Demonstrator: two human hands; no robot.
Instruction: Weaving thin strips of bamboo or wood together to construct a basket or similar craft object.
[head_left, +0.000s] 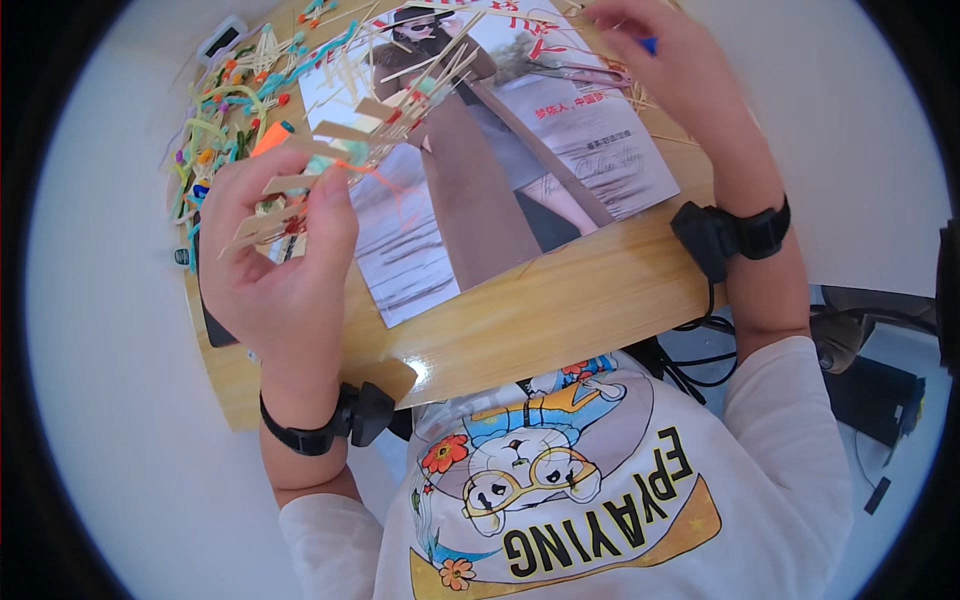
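My left hand (290, 240) is closed on a craft model of thin wooden sticks (400, 115). Flat pale wooden strips stick out from it between my thumb and fingers, and a loose orange thread hangs near my thumb. The model's far end reaches up over a large magazine (480, 200) with a person on its cover. At the upper right, my right hand (665, 50) has its fingers bent together over the table's far side. A small blue bit (648, 46) shows at its palm; the rest of that thing is hidden. Long pinkish tweezers or scissors (590, 74) lie just left of this hand.
Colourful craft pieces, pipe cleaners and sticks (235, 110) crowd the left side of the wooden table (560, 300). More thin sticks are scattered by the magazine's right edge. A small white device (222, 38) stands at the back left. Black cables (705, 355) hang by the front edge.
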